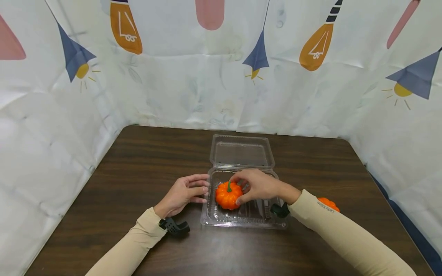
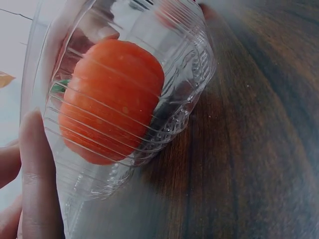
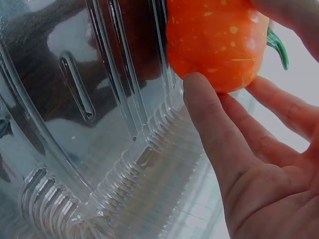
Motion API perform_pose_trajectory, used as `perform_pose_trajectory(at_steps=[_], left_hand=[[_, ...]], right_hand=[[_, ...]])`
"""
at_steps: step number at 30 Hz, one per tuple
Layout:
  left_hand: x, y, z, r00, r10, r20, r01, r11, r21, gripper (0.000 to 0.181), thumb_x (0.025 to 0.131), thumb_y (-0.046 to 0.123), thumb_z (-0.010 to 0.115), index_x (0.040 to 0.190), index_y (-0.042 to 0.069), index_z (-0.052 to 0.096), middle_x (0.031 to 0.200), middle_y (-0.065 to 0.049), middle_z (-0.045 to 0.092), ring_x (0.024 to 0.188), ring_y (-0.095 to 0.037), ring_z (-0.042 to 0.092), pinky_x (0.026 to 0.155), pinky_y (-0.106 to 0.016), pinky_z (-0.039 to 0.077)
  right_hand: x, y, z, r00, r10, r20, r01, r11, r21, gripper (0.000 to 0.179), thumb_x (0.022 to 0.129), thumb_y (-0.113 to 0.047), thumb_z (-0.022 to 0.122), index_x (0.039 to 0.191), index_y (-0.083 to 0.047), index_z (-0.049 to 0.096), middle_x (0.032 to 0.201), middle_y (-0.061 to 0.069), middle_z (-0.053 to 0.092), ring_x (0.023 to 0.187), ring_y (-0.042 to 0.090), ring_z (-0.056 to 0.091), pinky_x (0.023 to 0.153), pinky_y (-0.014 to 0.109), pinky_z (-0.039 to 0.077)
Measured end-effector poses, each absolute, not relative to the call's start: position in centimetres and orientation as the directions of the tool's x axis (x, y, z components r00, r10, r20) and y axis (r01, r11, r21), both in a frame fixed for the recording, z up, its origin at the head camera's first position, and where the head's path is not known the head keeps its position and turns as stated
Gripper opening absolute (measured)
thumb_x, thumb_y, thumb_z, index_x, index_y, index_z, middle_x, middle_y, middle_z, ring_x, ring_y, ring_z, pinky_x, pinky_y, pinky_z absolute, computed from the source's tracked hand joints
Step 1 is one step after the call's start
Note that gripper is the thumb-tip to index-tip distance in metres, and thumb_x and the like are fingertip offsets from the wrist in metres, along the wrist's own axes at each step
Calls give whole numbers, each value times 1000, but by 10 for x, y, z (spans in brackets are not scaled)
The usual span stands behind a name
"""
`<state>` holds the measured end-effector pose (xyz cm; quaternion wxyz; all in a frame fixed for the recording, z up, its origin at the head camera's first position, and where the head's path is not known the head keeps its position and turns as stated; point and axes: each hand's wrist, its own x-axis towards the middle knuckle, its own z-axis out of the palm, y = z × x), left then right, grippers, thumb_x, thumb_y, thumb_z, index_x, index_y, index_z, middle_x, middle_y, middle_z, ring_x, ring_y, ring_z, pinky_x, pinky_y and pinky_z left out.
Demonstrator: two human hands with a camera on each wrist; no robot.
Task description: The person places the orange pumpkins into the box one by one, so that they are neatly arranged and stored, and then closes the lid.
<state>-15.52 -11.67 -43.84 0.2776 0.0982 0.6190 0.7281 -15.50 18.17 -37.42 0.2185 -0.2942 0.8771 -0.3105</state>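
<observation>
A small orange pumpkin (image 1: 228, 196) with a green stem sits in the left part of an open clear plastic clamshell container (image 1: 241, 223). My right hand (image 1: 257, 187) reaches in from the right and grips the pumpkin between thumb and fingers; in the right wrist view the fingertips (image 3: 197, 87) lie against its side. At the container's left wall is my left hand (image 1: 184, 193), fingers extended and slightly spread, fingertips right at the rim. Through the ribbed wall, the left wrist view shows the pumpkin (image 2: 112, 102) low in the container.
The container's lid (image 1: 241, 151) lies folded back behind it on the dark wood table (image 1: 155, 153). A second orange pumpkin (image 1: 329, 204) is partly hidden behind my right sleeve. A white patterned cloth (image 1: 179, 88) surrounds the table's back and sides.
</observation>
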Motion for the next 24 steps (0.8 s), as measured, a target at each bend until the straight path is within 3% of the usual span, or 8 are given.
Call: perform_pose_trajectory(at_steps=[24], left_hand=[[-156,-118,-443,-820,542,-183,-282,-103,954,63,96,4,71,151,-8,42,115,-1,65,93,-10,69,80,-32,67]], right_hand=[[-152,188,-373,-721,-661,-209,-350,608,-713,67,88,-33,84,145,-11,57,144,8,61,121,24,68,101,34,62]])
